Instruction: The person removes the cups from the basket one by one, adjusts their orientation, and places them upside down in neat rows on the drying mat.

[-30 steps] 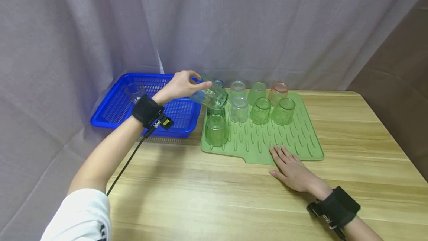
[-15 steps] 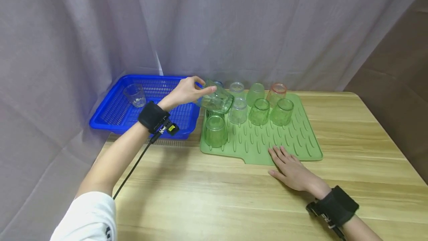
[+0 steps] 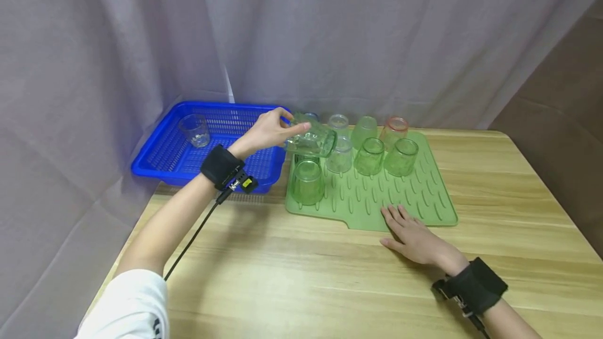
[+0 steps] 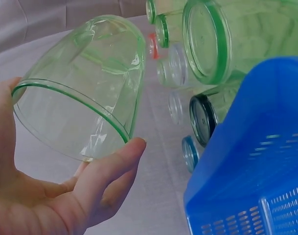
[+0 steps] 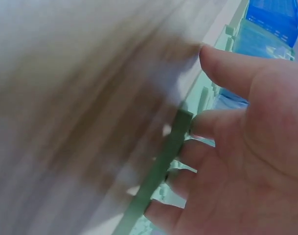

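Observation:
My left hand (image 3: 270, 130) grips a pale green drinking glass (image 3: 313, 139) by its rim, above the left part of a green drying mat (image 3: 372, 218). The glass lies tilted on its side in the air, its base toward the right. In the left wrist view, thumb and fingers pinch the rim of this glass (image 4: 97, 58). My right hand (image 3: 416, 239) rests flat, fingers straight, on the front edge of the mat. Upside down on the mat stand several glasses, among them a green glass (image 3: 308, 184) at front left, a clear glass (image 3: 340, 156) and a red-rimmed glass (image 3: 394, 130).
A blue perforated basket (image 3: 160, 174) stands left of the mat with a clear glass (image 3: 195, 131) in it. Behind the held glass, a dark-rimmed glass (image 4: 203, 120) and a blue glass (image 4: 190, 152) are partly hidden. A grey curtain (image 3: 330, 35) hangs at the back.
My left hand has moved right with the pale green glass, which has turned from slanting down to nearly level. The right hand stays on the mat.

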The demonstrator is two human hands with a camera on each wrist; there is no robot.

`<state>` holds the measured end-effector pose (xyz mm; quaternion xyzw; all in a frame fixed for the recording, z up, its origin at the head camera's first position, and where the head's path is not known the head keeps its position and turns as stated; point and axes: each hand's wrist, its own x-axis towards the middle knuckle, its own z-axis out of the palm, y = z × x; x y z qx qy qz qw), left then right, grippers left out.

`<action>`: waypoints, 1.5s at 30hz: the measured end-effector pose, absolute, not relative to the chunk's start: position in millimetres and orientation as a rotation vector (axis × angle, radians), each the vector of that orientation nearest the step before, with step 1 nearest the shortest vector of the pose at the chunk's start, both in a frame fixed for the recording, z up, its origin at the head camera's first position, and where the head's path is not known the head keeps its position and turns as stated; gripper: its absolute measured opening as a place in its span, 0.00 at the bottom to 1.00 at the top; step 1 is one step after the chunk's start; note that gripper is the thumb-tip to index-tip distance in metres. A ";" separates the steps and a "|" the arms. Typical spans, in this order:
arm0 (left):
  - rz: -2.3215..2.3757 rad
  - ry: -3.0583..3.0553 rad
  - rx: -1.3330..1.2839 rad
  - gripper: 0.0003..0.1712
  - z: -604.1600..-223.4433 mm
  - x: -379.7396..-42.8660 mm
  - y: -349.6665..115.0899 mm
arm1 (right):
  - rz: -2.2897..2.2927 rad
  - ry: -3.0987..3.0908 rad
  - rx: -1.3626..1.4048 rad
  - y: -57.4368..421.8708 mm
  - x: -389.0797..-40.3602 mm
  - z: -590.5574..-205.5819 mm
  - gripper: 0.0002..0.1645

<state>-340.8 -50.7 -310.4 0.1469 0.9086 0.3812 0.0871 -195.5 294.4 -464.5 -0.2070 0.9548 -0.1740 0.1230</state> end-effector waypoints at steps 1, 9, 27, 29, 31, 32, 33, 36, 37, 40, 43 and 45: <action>1.135 2.709 0.435 0.44 -310.6 -340.2 -49.7 | -0.530 2.775 -0.603 294.6 -196.7 -463.8 0.45; 1.123 2.713 0.482 0.41 -312.5 -333.4 -40.6 | -0.617 2.814 -0.634 291.3 -215.2 -450.0 0.34; 1.094 2.721 0.555 0.40 -315.0 -326.4 -12.3 | -1.448 2.550 -0.608 256.9 -275.0 -396.8 0.38; 1.087 2.713 0.584 0.40 -315.0 -325.1 -5.7 | -1.555 2.450 -0.537 254.3 -277.5 -391.4 0.42; 1.087 2.705 0.610 0.40 -314.7 -323.7 -0.1 | -1.635 2.370 -0.483 252.3 -278.2 -387.2 0.46; 1.090 2.700 0.618 0.40 -314.4 -322.8 2.2 | -1.672 2.336 -0.467 251.4 -278.0 -385.4 0.47; 1.094 2.696 0.626 0.41 -314.0 -322.0 4.2 | -1.702 2.308 -0.448 250.5 -277.8 -384.1 0.46; 1.088 2.704 0.642 0.41 -312.7 -320.6 8.2 | -1.788 2.244 -0.419 247.7 -278.4 -381.8 0.38; 1.085 2.706 0.645 0.41 -312.3 -320.2 9.0 | -1.817 2.222 -0.411 246.8 -278.7 -381.3 0.35; 1.080 2.713 0.666 0.40 -312.4 -319.8 10.9 | -1.884 2.162 -0.413 244.9 -280.5 -380.2 0.36; 1.069 2.726 0.705 0.40 -314.7 -317.7 13.6 | -1.931 2.116 -0.427 243.7 -281.0 -379.7 0.40; 1.055 2.726 0.726 0.40 -315.7 -315.3 14.9 | -1.958 2.099 -0.423 242.5 -279.5 -379.0 0.42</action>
